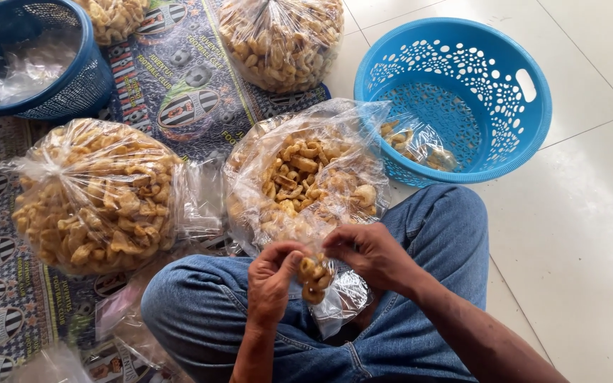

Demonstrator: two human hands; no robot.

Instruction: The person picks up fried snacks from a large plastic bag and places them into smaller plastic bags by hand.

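My left hand (272,280) and my right hand (372,255) meet above my crossed legs in blue jeans (427,234), both gripping a small clear plastic bag (321,280) partly filled with curled yellow crackers. Right in front of my hands stands a large open plastic bag of the same crackers (305,183). One small filled packet (416,142) lies inside the light blue perforated basket (519,120) on my right.
A tied big bag of crackers (97,198) sits on the left, two others at the top (282,39) (115,15). A dark blue basket (79,85) with empty clear bags stands top left. A patterned mat (179,78) covers the white tiled floor (583,234).
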